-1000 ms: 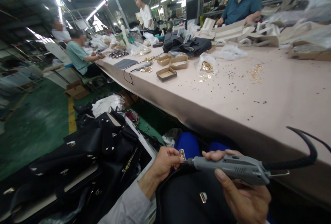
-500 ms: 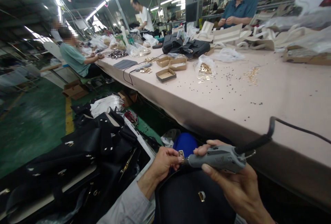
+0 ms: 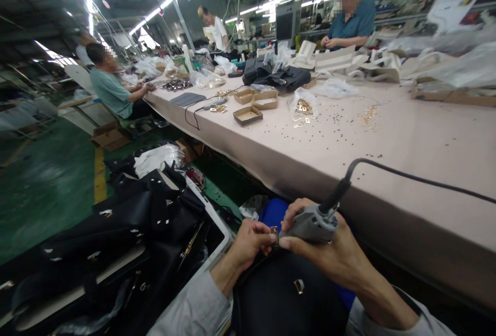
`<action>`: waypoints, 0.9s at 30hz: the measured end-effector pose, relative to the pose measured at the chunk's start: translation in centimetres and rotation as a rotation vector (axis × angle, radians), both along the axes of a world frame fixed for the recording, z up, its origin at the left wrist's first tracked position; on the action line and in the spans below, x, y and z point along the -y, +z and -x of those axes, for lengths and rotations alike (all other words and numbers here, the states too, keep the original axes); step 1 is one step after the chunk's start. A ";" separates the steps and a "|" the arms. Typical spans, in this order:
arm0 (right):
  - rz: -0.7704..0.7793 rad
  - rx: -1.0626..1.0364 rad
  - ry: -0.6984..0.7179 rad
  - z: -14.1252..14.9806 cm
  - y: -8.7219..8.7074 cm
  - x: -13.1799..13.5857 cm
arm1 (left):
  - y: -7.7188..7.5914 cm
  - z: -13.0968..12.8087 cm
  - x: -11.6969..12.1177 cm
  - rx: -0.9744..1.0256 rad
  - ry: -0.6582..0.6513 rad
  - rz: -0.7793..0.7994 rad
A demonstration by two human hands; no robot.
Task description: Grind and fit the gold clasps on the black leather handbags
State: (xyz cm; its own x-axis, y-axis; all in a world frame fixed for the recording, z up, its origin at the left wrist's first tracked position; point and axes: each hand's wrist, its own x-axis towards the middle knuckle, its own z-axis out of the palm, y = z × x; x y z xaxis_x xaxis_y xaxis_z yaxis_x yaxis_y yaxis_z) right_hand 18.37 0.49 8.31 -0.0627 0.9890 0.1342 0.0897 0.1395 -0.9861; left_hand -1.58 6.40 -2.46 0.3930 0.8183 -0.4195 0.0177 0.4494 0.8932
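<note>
My left hand pinches a small gold-coloured metal plate between thumb and fingers, at the edge of a black bag on my lap. My right hand is wrapped round a grey electric screwdriver. The tool's front end is close to the plate, but its tip is hidden behind my right fingers and thumb. From its rear, a black cord runs up over the table. A metal clasp piece sits on the bag's front, below both hands.
A pile of black bags lies in a white-rimmed bin at my left. On the long table are cardboard trays, a plastic bag of gold plates, scattered screws and a second screwdriver. Co-workers sit beyond.
My right hand has tilted the screwdriver, so its rear and cord rise and shift left. My left hand stays by the bag's edge with the plate. The view has shifted slightly.
</note>
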 end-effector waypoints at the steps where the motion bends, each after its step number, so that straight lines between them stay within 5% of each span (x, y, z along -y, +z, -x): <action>1: -0.012 0.008 0.018 0.2 0.4 -0.1 | 0.0 -0.1 0.1 0.001 -0.006 -0.009; 21: -0.063 -0.130 0.056 0.6 -0.1 -0.2 | -0.1 -1.4 0.7 -0.003 -0.117 -0.065; 27: -0.151 -0.582 -0.272 -2.1 2.5 2.1 | 0.4 -1.7 0.9 -0.039 -0.025 -0.081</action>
State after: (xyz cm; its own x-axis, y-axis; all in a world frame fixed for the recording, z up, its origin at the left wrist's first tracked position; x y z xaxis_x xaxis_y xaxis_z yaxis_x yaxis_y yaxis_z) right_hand 20.43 -1.56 10.85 0.3112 0.9269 0.2097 -0.4004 0.3280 -0.8556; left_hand 0.14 5.51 -2.06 0.3985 0.8402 -0.3678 0.0632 0.3749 0.9249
